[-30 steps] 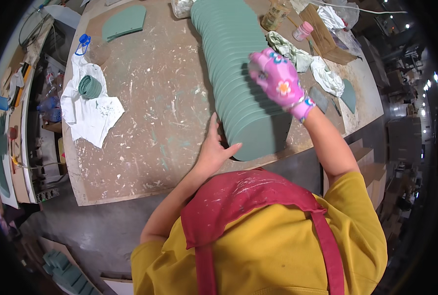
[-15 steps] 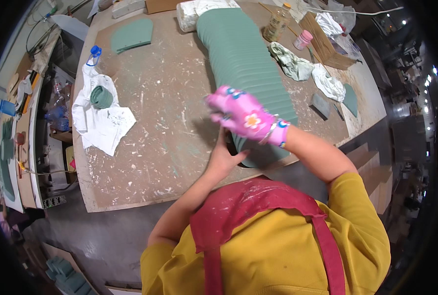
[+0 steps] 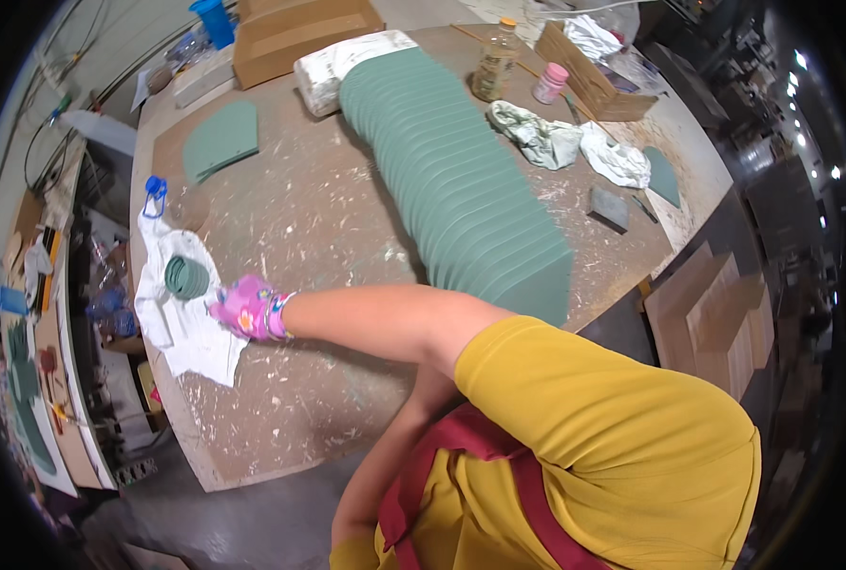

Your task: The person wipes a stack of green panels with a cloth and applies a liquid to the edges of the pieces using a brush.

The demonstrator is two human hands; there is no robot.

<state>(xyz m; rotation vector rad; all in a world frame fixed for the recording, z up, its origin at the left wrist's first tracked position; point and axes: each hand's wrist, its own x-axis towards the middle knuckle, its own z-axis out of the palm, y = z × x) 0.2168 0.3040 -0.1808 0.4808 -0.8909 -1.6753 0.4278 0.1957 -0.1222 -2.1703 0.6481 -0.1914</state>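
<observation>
My right hand [image 3: 245,307], in a pink flowered glove, reaches far across my body to the left side of the table. It rests on the edge of a white cloth [image 3: 183,332], just right of a small round green stack [image 3: 186,276] lying on that cloth. Whether its fingers grip the cloth is unclear. My left forearm runs up under my right arm, and its hand is hidden. A long row of green tiles [image 3: 461,180] standing on edge stretches across the worn table [image 3: 318,228], to the right of my arm.
A flat green slab [image 3: 218,141] lies at the far left. A cardboard box [image 3: 299,33], a white wrapped bundle [image 3: 342,62], a bottle [image 3: 496,62] and a pink jar [image 3: 548,84] stand at the back. Crumpled rags [image 3: 546,138] and a grey block [image 3: 610,207] sit right.
My right hand left the end of the tile row and swung left across the table to the white cloth. My left hand, earlier at the near end of the row, is now hidden.
</observation>
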